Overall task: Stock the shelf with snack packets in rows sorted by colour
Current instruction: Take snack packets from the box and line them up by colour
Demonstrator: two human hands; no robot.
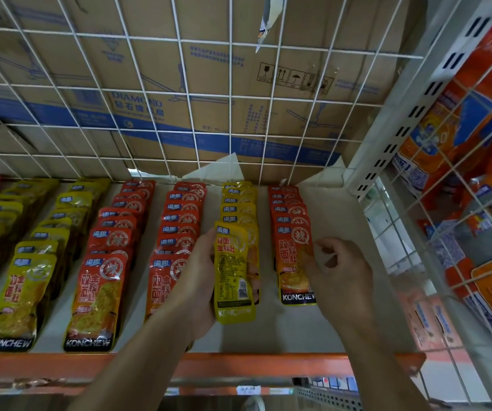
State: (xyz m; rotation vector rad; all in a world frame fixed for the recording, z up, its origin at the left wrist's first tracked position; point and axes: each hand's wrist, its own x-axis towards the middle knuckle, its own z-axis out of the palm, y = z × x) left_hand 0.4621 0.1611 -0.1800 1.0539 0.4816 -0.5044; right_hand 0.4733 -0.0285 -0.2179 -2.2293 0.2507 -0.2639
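Fingers of the left hand [200,280] curl round a yellow packet [234,271], thumb along its left edge, and hold it upright with its printed back toward the camera at the front of a yellow row [238,203]. The right hand [339,271] has its fingers curled, and its thumb rests on the right edge of the front red packet [295,262] in the rightmost red row [286,203]; whether it pinches the packet or only touches it cannot be told. Both rows lie on a pale shelf [327,321], with a bare strip between them. To the left lie two more red rows [179,229] and, beyond them, further yellow rows [69,209], each packet overlapping the one behind it. A white wire grid [231,43] backs the shelf, with a cardboard box [149,69] behind it. On the right, orange bags [461,129] sit behind another wire panel.
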